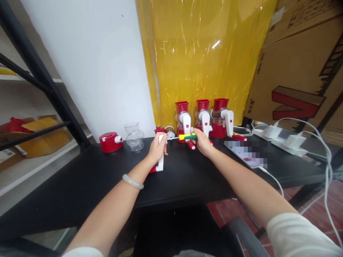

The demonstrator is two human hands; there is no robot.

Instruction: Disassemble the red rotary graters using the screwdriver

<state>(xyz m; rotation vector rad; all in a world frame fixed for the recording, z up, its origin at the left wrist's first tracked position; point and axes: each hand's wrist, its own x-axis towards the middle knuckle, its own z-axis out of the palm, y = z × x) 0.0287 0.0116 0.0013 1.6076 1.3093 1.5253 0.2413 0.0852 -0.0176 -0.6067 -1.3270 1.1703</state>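
My left hand (158, 148) is closed around a white crank handle (160, 162) with a red grip, held above the black table. In my right hand (200, 141) is a screwdriver (187, 136) with a green and yellow handle. Its metal shaft points left and meets the upper end of the crank handle; the exact contact at the tip is too small to make out. Just behind my hands are a metal grater drum (169, 132) and a red part (160, 130), partly hidden by my left hand.
Three red-and-white rotary graters (221, 119) stand along the back. To the left are a red base (111, 142) and a clear plastic housing (135, 137). A tablet (242, 153) on a charging cable and a white power strip (280, 141) lie right. Shelving (40, 78) borders the left.
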